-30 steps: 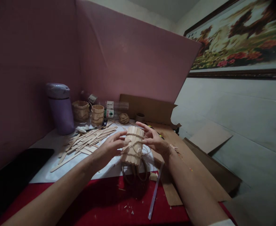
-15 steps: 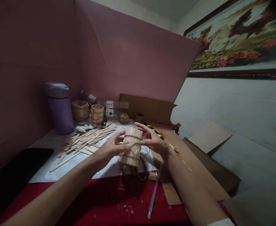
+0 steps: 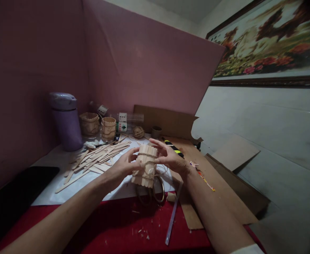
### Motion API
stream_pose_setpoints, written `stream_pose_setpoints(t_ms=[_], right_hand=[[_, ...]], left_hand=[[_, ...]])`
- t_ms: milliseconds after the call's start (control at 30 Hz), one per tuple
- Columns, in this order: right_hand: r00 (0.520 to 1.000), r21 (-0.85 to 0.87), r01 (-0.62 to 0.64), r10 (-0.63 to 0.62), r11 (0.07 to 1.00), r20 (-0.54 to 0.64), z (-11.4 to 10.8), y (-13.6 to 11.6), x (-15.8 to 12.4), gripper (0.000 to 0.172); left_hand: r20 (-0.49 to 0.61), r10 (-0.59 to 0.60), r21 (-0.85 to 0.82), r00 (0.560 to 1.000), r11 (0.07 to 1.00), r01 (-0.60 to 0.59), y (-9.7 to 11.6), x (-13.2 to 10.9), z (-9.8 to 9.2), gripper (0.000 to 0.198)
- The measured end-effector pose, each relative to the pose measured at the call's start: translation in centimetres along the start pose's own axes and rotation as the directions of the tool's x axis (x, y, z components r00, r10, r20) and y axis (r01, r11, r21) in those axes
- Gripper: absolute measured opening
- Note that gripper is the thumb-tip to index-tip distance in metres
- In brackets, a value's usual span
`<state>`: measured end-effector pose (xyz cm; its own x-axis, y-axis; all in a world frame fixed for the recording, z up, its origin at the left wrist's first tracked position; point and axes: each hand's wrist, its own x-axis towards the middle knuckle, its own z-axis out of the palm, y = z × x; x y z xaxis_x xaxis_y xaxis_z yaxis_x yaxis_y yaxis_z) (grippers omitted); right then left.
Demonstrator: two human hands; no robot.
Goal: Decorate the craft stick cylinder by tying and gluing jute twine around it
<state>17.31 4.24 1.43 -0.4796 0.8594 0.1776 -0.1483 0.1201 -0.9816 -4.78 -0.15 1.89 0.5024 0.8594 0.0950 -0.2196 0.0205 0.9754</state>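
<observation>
Between my two hands is a small holder made of upright craft sticks (image 3: 146, 167), with twine wound round it near the top and lower down. It leans slightly. My left hand (image 3: 125, 164) grips its left side with the thumb across the front. My right hand (image 3: 169, 155) holds the right side, thumb at the front and index finger stretched past the top edge. Just below the holder lie scissors (image 3: 159, 190), partly hidden by it. A clear glue stick (image 3: 173, 215) and a small tan piece (image 3: 171, 197) rest close by.
Loose craft sticks (image 3: 91, 162) are heaped on the white sheet (image 3: 46, 192) at left. Behind them stand a purple bottle (image 3: 66, 123) and two finished-looking stick holders (image 3: 109, 128). A twine ball (image 3: 138, 132), plastic bottles (image 3: 123, 121), a black-yellow tool (image 3: 173, 147) and cardboard (image 3: 223, 197) lie around.
The stick holder has shifted slightly left and turned a little in my hands. Both hands keep their hold on it.
</observation>
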Motion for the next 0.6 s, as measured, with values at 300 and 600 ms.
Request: stream_pose_setpoints(t_ms=[300,600], right_hand=[[1.000,0.013,-0.007,0.007,1.000,0.008,0.08,-0.04,0.02,0.086],[1.000,-0.024,-0.021,0.021,0.999,0.001,0.41,-0.38,-0.13,0.085]], left_hand=[[0.019,-0.077,-0.070,0.997,0.994,0.078,0.26,0.10,-0.06,0.055],[-0.005,-0.044,0.008,0.999,0.999,0.044,0.36,-0.19,-0.01,0.061]])
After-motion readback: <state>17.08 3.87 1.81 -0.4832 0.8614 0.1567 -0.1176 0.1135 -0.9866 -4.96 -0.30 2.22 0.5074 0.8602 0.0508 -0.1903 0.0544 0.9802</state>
